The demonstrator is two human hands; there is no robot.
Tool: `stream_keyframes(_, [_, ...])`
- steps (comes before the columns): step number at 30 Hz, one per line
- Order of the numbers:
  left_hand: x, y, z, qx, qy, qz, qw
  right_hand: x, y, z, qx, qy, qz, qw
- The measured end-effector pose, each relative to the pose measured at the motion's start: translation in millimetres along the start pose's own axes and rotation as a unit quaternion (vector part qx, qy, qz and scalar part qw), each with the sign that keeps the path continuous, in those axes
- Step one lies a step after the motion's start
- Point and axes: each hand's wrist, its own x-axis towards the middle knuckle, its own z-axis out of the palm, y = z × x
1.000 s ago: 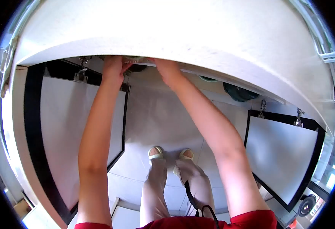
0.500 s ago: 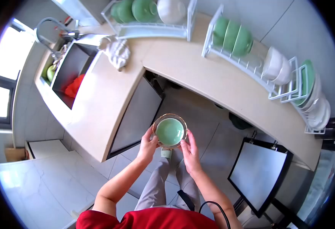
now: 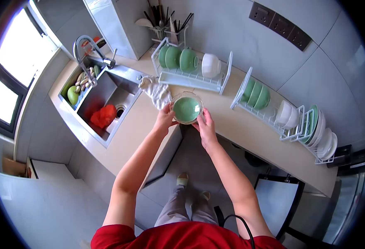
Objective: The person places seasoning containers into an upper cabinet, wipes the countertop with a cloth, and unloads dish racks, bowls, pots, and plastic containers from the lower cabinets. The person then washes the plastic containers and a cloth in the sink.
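Observation:
A small green bowl rests inside a clear glass bowl with a wavy golden rim, the two nested and held level over the counter's front edge. My left hand grips the glass bowl from its left side. On the right side my right hand holds the same bowl, thumb at the rim. Just behind the bowls a crumpled whitish cloth lies on the counter.
A sink with an orange-red item is at the left, under a faucet. White racks of green and white bowls line the wall. Plates stand at the right. Cabinet doors hang open below the counter.
Both hands were reaching under the counter, then came out holding the nested bowls. Since then the bowls have been raised to the counter's edge, near the cloth. The view has tilted up.

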Motion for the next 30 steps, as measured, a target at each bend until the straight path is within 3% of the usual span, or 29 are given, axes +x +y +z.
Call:
stream_keyframes(10, [76.6,-7.4,-25.2,0.029,-0.011,-0.066,0.997,71.7,22.7,19.7,0.013,0.053,0.029,0.998])
stream_keyframes(12, [99.1,-30.4,-38.6,0.066,0.015,-0.041,0.997,75.6,19.6,20.4,0.002,0.009,0.025,1.000])
stream_keyframes(14, [102.6,-27.1,-42.9,0.034,-0.027,-0.038,0.998,103.1,62.4,9.8,-0.088,0.034,-0.049,0.994])
stream_keyframes(16, [96.6,-13.6,-39.8,0.027,-0.060,-0.034,0.997,101.9,58.7,13.8,-0.079,0.058,-0.043,0.994])
stream_keyframes(18, [98.7,-14.5,-38.1,0.007,-0.034,-0.036,0.999,92.0,34.7,17.9,-0.067,0.050,0.046,0.995])
stream_keyframes(21, [96.2,-4.7,-38.6,0.044,-0.046,-0.067,0.996,103.8,44.3,22.2,-0.158,0.111,-0.035,0.981])
stream_keyframes(26, [101.7,-7.5,-37.9,0.048,-0.031,-0.074,0.996,96.7,27.7,17.2,-0.050,0.078,0.033,0.995])
stream_keyframes(30, [105.1,-13.7,-42.6,0.034,-0.041,-0.056,0.997,70.5,31.6,-7.6,-0.155,0.124,-0.026,0.980])
